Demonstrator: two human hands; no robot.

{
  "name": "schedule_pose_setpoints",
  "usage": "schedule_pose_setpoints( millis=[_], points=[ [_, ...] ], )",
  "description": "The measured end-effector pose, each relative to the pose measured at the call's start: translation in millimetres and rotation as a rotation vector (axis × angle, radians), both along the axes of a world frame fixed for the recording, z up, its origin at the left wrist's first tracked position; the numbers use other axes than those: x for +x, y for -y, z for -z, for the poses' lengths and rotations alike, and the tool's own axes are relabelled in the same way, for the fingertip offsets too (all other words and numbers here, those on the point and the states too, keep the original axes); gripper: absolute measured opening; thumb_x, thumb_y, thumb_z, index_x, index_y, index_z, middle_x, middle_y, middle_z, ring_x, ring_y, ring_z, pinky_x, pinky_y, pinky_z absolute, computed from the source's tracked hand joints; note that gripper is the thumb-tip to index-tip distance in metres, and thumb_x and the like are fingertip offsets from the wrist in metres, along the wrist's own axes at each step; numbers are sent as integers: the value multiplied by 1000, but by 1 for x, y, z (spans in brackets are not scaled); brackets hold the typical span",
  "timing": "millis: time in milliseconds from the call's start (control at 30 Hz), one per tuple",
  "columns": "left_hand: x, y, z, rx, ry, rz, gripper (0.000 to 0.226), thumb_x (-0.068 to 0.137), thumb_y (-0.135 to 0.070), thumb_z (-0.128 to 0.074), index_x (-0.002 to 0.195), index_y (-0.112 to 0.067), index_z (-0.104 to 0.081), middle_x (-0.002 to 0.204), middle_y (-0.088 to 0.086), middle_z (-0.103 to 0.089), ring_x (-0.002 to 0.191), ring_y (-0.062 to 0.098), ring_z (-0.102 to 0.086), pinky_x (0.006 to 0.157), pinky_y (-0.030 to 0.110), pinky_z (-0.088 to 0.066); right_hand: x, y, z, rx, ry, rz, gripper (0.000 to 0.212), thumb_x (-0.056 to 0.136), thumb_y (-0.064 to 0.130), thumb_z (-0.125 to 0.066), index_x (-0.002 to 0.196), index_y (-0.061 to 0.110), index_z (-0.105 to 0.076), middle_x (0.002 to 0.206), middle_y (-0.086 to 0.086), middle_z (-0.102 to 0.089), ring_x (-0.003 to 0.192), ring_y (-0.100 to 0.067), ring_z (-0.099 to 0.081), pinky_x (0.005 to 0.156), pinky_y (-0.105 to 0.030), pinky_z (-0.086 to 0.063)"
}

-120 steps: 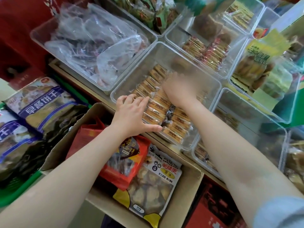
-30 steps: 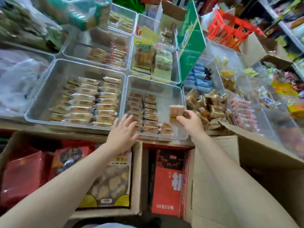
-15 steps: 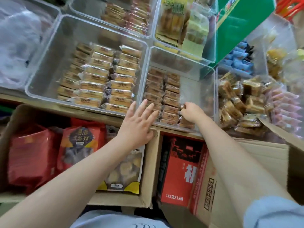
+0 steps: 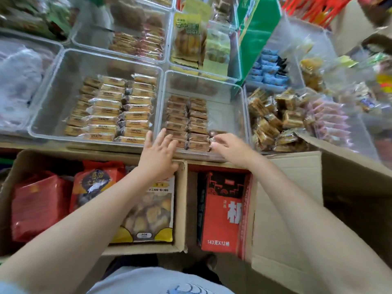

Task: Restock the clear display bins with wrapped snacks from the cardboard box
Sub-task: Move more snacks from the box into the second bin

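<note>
Your right hand [image 4: 231, 148] pinches one wrapped snack [image 4: 215, 140] at the near right corner of the clear bin [image 4: 224, 115]. Your left hand [image 4: 158, 154], fingers spread and holding nothing, rests on that bin's near left edge, above the cardboard box [image 4: 180, 209].

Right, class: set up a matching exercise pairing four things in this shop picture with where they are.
Things:
1. left hand
2. right hand
3. red carton
4. blue packets

Places:
A. behind the green box
B. standing between two cardboard boxes
C. open, at the bin's front rim
D. at a snack in the bin's third row

Pairs: 1-C, 2-D, 3-B, 4-A
</note>
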State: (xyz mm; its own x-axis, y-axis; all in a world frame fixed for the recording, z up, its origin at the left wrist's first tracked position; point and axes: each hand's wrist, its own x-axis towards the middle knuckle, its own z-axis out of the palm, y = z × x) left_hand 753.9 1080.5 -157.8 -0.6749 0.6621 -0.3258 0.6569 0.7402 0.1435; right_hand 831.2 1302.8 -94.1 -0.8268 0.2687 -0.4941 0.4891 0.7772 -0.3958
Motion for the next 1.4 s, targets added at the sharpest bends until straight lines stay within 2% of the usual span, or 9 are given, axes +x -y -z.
schedule_pose_setpoints(
  millis=[133,333,500,767,967,1100,1233,1333,1400],
  points=[
    [63,-29,-27,244,61,-26,73,92,-54,-45,155,-19,-34,165,9,-25,155,29,-5,124,51,1,102,-20,-89,-11,-322,128,24,101,28,-54,116,19,-70,114,5,-65,100,-8,-60,92,-23,-47],
    [206,-108,-93,678,610,-7,58,98,-35,-60,152,-29,-38,151,-8,-40,136,6,-38,108,23,-31,247,-88,-128,17,-601,484,23,98,16,-53,89,21,-73,81,7,-68,74,-6,-63,73,-24,-51],
    [280,-160,-109,772,535,-39,67,98,-41,-57,156,-37,-23,164,-14,-18,150,6,-15,121,33,-19,314,-153,-80,-31,-250,482,25,101,27,-50,87,27,-71,87,6,-69,77,-10,-65,71,-25,-50],
    [306,-221,-111,386,-46,47,86,97,-46,-52,161,-12,-6,168,15,10,155,29,10,126,43,-9,322,-230,23,55,136,230,34,103,28,-52,135,19,-58,131,-6,-61,114,-26,-60,85,-33,-51],
    [309,-222,-115,352,-87,13,88,95,-41,-57,161,-10,-8,168,12,10,155,24,10,123,35,-6,332,-239,104,253,425,-53,52,104,22,-35,154,21,-24,161,-25,-11,143,-46,-27,113,-53,-29],
    [311,-217,-116,370,-33,-16,85,95,-40,-58,161,-17,-10,169,2,13,154,16,14,117,29,-7,332,-238,109,335,323,-58,50,101,21,-45,150,16,-33,153,-22,-32,139,-40,-35,113,-51,-28],
    [314,-221,-116,385,-12,-24,85,96,-40,-60,161,-19,-10,168,-1,14,153,12,18,115,26,-4,319,-244,61,-392,96,430,24,96,36,-59,112,18,-61,108,-7,-68,95,-23,-67,88,-36,-52],
    [315,-221,-117,406,19,-22,87,96,-37,-60,162,-19,-7,168,-1,15,151,10,20,115,25,-3,309,-244,13,-1136,-10,683,41,100,29,-34,123,6,-59,101,-15,-71,85,-26,-71,90,-40,-51],
    [314,-221,-117,409,21,-18,89,96,-37,-61,162,-18,-5,168,0,15,152,11,19,117,26,-3,308,-243,-13,-1361,-55,641,50,97,26,-25,130,5,-55,109,-22,-70,89,-30,-70,84,-40,-52]
  ],
)
